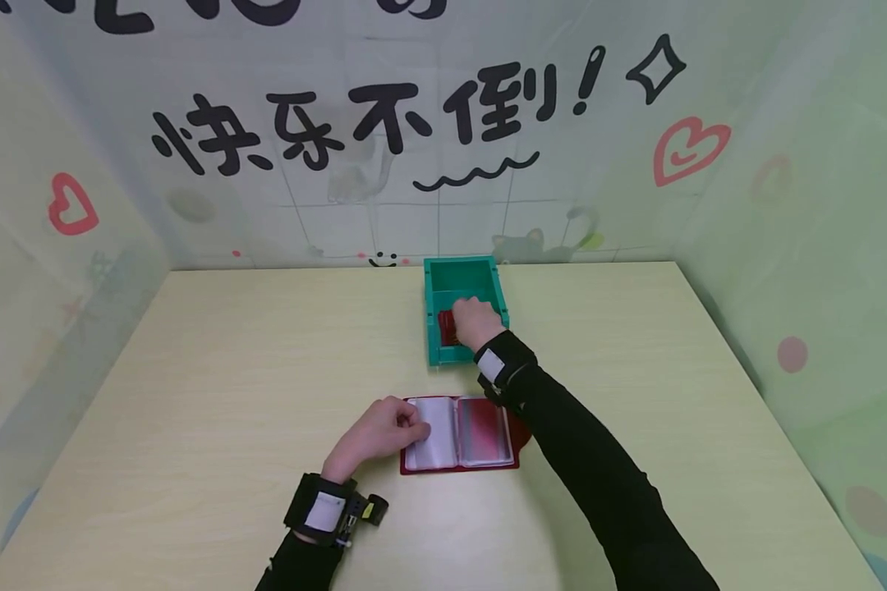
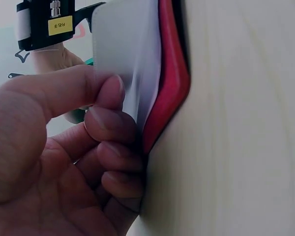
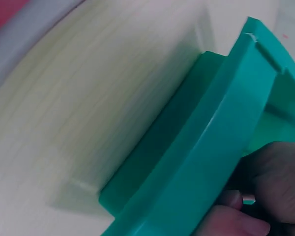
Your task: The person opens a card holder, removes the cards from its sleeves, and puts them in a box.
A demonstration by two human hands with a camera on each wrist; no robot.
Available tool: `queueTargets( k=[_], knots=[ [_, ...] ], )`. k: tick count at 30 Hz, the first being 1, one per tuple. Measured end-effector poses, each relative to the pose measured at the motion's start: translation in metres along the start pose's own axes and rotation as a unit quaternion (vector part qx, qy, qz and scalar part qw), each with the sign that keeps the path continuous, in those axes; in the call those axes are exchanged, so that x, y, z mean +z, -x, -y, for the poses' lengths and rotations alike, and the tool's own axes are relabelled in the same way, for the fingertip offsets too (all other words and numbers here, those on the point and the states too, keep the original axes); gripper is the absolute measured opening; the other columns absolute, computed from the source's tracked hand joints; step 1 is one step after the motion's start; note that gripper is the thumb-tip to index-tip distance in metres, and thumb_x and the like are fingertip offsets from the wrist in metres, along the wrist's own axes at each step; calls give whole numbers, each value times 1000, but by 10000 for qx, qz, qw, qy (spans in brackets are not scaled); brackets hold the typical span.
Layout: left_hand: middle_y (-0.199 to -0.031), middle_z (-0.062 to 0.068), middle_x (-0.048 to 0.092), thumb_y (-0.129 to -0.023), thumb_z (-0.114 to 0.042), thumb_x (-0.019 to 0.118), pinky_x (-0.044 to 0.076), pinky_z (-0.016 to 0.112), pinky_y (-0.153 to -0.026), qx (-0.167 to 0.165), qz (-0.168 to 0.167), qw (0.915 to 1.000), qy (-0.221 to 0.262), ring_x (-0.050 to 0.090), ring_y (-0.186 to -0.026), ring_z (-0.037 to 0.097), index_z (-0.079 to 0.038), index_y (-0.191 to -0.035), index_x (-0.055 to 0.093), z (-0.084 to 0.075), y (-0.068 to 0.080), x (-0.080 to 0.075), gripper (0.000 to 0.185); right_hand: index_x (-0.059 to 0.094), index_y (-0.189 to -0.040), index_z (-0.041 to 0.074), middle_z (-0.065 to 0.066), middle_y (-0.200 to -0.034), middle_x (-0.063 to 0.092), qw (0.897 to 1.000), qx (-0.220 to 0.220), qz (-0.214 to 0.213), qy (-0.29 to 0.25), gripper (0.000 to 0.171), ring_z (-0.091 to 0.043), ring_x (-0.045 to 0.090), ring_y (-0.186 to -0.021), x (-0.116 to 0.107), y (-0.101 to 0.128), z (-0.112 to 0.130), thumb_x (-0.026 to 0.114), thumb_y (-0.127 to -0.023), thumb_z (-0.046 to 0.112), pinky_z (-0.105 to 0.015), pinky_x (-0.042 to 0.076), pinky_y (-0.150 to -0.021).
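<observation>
Pale wooden bench point(image 1: 229, 394), walled by a decorated backdrop. The red card holder point(image 1: 460, 433) lies open near me; my left hand point(image 1: 373, 435) pinches its clear sleeve page, which looks thin, limp and slippery, best held at the edge. My right hand point(image 1: 475, 322) reaches into the green bin point(image 1: 461, 277), fingers curled around red cards point(image 1: 447, 328), probably light and stiff.

A clear plastic sleeve page point(image 2: 130, 54) is pinched between the thumb and curled fingers of the left hand point(image 2: 64, 157). Behind the page, the red cover of the card holder point(image 2: 169, 83) is seen edge-on, lying against the pale wooden table point(image 2: 246, 128). At the upper left, a black wrist strap with a yellow label point(image 2: 54, 22) is visible on the other arm.
</observation>
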State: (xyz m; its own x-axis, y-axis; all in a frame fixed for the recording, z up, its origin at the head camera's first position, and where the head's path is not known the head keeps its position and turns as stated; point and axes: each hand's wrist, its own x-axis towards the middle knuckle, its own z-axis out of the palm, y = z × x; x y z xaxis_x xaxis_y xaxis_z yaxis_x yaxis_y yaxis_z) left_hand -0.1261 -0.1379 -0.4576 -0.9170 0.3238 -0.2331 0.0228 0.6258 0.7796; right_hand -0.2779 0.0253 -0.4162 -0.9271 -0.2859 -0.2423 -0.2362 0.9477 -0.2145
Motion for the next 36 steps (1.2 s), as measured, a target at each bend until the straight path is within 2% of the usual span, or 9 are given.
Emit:
queueTargets(
  k=[3, 8, 15, 18, 21, 24, 26, 30, 36],
  knots=[
    [-63, -3, 49, -93, -18, 66, 35, 23, -56, -8, -6, 10000, 1, 47, -60, 12, -9, -70, 61, 0, 0, 0, 26, 64, -115, -2, -20, -111, 70, 9993, -35, -114, 341, 21, -32, 71, -91, 3, -1, 3, 62, -99, 11, -44, 61, -81],
    [-62, -4, 49, -93, -19, 67, 35, 23, -56, 6, -8, 10000, -25, 47, -60, 11, -10, -70, 61, 0, -1, 0, 25, 66, -117, -1, -19, -112, 72, 9972, -172, -262, 683, 24, -32, 73, -93, 10, -2, 4, 65, -98, 12, -47, 60, -84],
    [-62, -4, 49, -93, -19, 66, 35, 22, -56, 16, 5, 10000, -40, 47, -59, 11, -10, -69, 60, 1, -3, 1, 26, 64, -116, -1, -20, -107, 71, 9969, -461, -426, 484, 23, -33, 73, -90, 8, 0, -1, 66, -97, 12, -46, 61, -80],
    [-62, -4, 49, -93, -18, 66, 35, 23, -55, -12, -35, 10000, -41, 47, -58, 11, -10, -69, 60, 0, -2, 1, 26, 62, -114, 2, -18, -99, 69, 9963, -529, -627, 260, 18, -32, 70, -81, 5, 6, -2, 61, -100, 14, -43, 61, -70],
    [-61, -4, 48, -93, -18, 66, 34, 23, -55, -67, -71, 9999, -46, 46, -58, 11, -10, -68, 59, -1, -2, 1, 27, 62, -107, 4, -15, -89, 67, 9937, -584, -931, -228, 13, -29, 65, -70, 2, 18, -2, 57, -101, 14, -38, 56, -59],
    [-61, -3, 48, -92, -18, 66, 34, 23, -55, -79, -101, 9999, -60, 46, -58, 11, -9, -68, 59, -2, -1, 1, 26, 64, -103, 5, -12, -84, 68, 9852, -766, -1286, -840, 12, -24, 61, -64, 2, 37, -3, 57, -101, 14, -30, 50, -54],
    [-61, -3, 49, -92, -17, 66, 34, 22, -55, -64, -109, 9999, -76, 46, -58, 11, -9, -68, 59, -2, -1, 1, 26, 67, -103, 4, -11, -87, 71, 9793, -896, -1385, -1175, 13, -20, 59, -63, 5, 53, -7, 61, -100, 15, -26, 48, -53],
    [-61, -3, 49, -92, -17, 66, 34, 22, -54, -49, -112, 9999, -110, 46, -57, 11, -9, -68, 60, -1, -1, 1, 26, 70, -110, 3, -10, -85, 70, 9755, -952, -1072, -1669, 20, -16, 54, -60, 17, 82, -19, 67, -96, 16, -23, 45, -54],
    [-64, -3, 51, -92, -17, 66, 35, 23, -56, -99, -87, 9998, -159, 47, -60, 12, -9, -69, 60, 1, -3, 0, 25, 68, -118, 3, -7, -85, 66, 9714, -972, -603, -2083, 29, -16, 55, -70, 38, 112, -39, 70, -94, 18, -23, 49, -59]
  ],
)
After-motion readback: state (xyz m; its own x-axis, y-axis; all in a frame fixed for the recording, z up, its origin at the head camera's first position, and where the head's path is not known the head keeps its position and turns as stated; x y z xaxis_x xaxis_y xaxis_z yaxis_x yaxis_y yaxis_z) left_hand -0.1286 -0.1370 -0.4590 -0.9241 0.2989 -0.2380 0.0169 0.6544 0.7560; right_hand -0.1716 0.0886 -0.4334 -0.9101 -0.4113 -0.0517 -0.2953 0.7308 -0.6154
